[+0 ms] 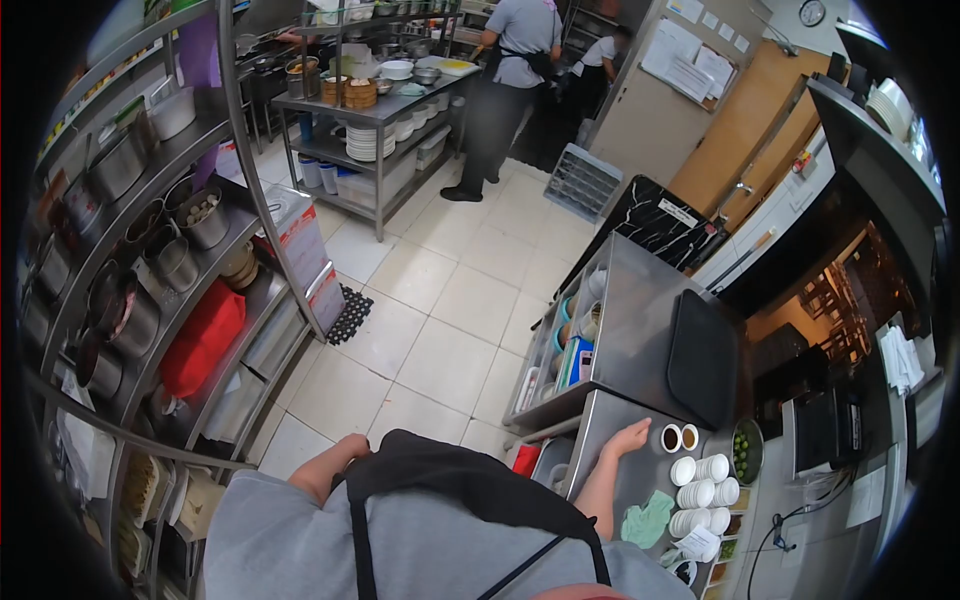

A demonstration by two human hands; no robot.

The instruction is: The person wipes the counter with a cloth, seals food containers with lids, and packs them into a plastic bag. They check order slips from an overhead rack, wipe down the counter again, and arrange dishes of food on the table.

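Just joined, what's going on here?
The person's right hand is at the steel counter, near two cups of dark contents; any grip is unclear. Stacked white dishes and a green cloth are nearby. The left hand is beside the apron, partly hidden. A co-worker stands farther back, facing away.

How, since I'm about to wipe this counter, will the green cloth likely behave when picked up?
The green cloth is probably floppy: it lies crumpled in soft folds. It looks thin, so likely light for its size, though I can't tell whether it is damp. Pushed, it would probably bunch up rather than roll, lying loose on the counter.
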